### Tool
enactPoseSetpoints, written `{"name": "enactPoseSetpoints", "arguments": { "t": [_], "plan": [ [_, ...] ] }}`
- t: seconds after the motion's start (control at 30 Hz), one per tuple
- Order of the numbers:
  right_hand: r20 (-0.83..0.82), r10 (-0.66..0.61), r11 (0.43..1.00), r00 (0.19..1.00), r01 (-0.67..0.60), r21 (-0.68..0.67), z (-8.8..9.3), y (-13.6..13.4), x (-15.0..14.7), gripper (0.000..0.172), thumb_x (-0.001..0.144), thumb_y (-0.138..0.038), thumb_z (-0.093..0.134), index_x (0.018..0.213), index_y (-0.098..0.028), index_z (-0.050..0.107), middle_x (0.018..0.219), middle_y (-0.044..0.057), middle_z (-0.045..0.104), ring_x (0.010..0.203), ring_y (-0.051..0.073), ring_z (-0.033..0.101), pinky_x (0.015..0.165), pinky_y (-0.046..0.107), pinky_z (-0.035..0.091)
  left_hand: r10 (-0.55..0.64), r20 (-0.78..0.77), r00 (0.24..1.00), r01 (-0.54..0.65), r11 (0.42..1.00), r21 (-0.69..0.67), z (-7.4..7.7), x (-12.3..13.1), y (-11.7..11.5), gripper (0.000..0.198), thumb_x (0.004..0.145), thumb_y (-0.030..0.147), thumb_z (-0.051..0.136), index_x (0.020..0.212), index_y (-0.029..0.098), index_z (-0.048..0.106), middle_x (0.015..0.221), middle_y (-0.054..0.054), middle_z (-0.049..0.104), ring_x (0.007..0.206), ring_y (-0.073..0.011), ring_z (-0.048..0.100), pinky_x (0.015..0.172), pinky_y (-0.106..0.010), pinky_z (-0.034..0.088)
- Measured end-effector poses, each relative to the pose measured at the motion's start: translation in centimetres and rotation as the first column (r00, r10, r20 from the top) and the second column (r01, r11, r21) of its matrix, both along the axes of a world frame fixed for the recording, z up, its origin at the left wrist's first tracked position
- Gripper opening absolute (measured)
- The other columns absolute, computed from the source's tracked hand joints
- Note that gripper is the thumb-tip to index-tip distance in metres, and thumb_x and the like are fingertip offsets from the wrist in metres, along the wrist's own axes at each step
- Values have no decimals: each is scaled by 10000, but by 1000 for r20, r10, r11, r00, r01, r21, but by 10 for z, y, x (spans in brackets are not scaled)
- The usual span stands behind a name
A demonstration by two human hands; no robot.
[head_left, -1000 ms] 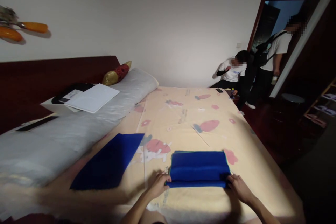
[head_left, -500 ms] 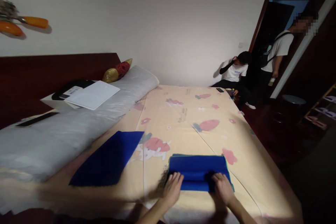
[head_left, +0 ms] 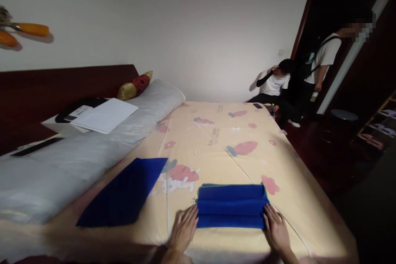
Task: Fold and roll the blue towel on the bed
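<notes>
In front of me a blue cloth (head_left: 231,206) with a thin green edge lies folded into a rectangle on the bed, with creases running across it. My left hand (head_left: 185,226) rests flat at its left edge, fingers stretched out and fingertips touching the side. At the opposite edge lies my right hand (head_left: 276,227), fingers extended and touching the cloth's right side. Neither hand grips anything. Another blue cloth (head_left: 123,194) is spread flat to the left, apart from both hands.
The bed's patterned sheet (head_left: 210,163) reaches toward the wall. Along the left lie a long grey bolster (head_left: 123,148), a white flat box (head_left: 107,115) and a red-gold cushion (head_left: 136,84). One person (head_left: 274,84) sits beyond the bed; another person (head_left: 324,60) stands by the doorway.
Both hands have moved outward from the top of the folded cloth to its left and right edges. The view has shifted slightly. The standing person stays by the doorway, which looks darker.
</notes>
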State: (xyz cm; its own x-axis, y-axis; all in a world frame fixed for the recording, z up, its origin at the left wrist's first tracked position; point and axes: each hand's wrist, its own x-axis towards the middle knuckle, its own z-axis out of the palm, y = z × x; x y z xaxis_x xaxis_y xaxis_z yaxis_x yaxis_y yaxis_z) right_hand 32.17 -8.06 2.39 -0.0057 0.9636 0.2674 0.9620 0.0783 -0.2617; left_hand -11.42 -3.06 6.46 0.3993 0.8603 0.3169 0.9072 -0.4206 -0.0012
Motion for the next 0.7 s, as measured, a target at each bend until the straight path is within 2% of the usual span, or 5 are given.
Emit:
{"name": "enactPoseSetpoints", "arguments": {
  "t": [0.13, 0.33, 0.47, 0.6, 0.7],
  "plan": [
    [-50, 18, 998, 999, -22, -66, 15, 5, -40, 480, 922, -379, 321, 1344, -204, 467, 1472, 96, 450, 1380, 272, 389, 1098, 513, 364, 38, 71, 997, -36, 999, -34, 1, 39, -2, 511, 857, 163, 378, 1349, 270, 462, 1376, -36, 589, 1267, -219, 533, 1044, -454, 449],
    [-232, 276, 915, 933, -329, -234, 52, 26, -124, 510, 946, -436, 215, 1401, -274, 378, 1494, 25, 423, 1401, 183, 350, 1146, 424, 330, -278, 146, 949, 299, 942, -150, 9, 135, -4, 559, 919, 239, 333, 1459, 299, 200, 1475, 1, 470, 1330, -145, 463, 1064, -349, 474],
    [-192, 143, 956, 971, -186, -228, 43, 26, -73, 560, 939, -491, 203, 1375, -221, 428, 1471, 82, 448, 1396, 243, 361, 1138, 522, 319, -194, 36, 980, 197, 971, -133, 12, 95, -1, 536, 948, 358, 315, 1456, 335, 144, 1491, 13, 431, 1343, -157, 448, 1063, -397, 469],
    [-74, -24, 993, 997, 16, -114, 19, 17, 1, 524, 927, -491, 288, 1364, -246, 442, 1439, 58, 495, 1375, 255, 397, 1098, 527, 368, -31, 5, 999, 32, 997, -76, 13, 34, 4, 472, 943, 360, 338, 1413, 320, 319, 1438, -4, 510, 1301, -181, 501, 1049, -429, 458],
    [-35, -94, 995, 995, 93, -28, 16, 15, 6, 499, 926, -452, 305, 1308, -207, 515, 1437, 98, 495, 1374, 281, 397, 1069, 532, 387, 64, 70, 995, -60, 996, -59, 16, 36, 5, 424, 941, 333, 329, 1316, 238, 501, 1329, -54, 626, 1238, -221, 563, 1029, -464, 473]
  ]
}}
